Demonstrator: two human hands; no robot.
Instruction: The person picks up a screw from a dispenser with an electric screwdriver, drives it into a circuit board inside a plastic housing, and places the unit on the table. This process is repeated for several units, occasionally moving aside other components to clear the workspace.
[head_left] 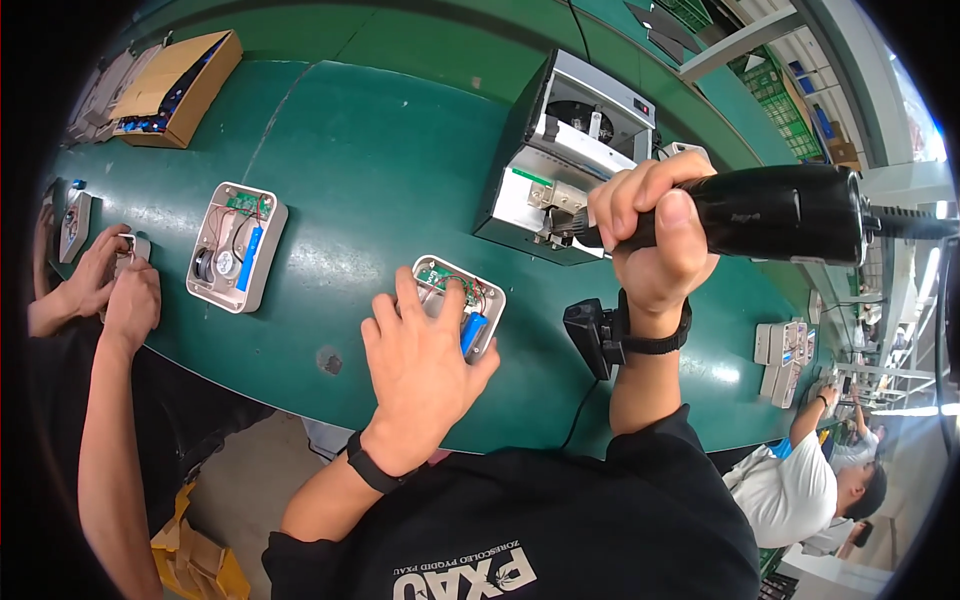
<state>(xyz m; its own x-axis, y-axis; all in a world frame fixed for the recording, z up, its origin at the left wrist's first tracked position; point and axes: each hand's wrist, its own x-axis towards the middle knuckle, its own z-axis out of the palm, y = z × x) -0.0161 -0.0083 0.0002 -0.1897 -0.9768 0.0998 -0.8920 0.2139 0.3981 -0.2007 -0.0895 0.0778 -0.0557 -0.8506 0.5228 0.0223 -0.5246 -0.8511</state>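
While a green bench [380, 150] is bent by the lens, a boxy machine [560, 160] is set on it, with green crates [772, 95] seen behind, to the machine's right. The machine is built of black and grey metal. Left of its front, a white, round-cornered case [497, 318] is partly covered by the left hand [415, 345], fingers spread over rim and circuit board [440, 275]. At the machine's front, a smooth black screwdriver [780, 213] is gripped in the right hand [655, 225], fingers curled around it; whether its bit touches the machine cannot be told. Farther left of the machine, a second case [270, 255] is placed, and, far left, a cardboard carton [205, 95]. Between machine and second case, a broad stretch of glossy bench is left for moving; its near edge is met by a black shirt [590, 510].
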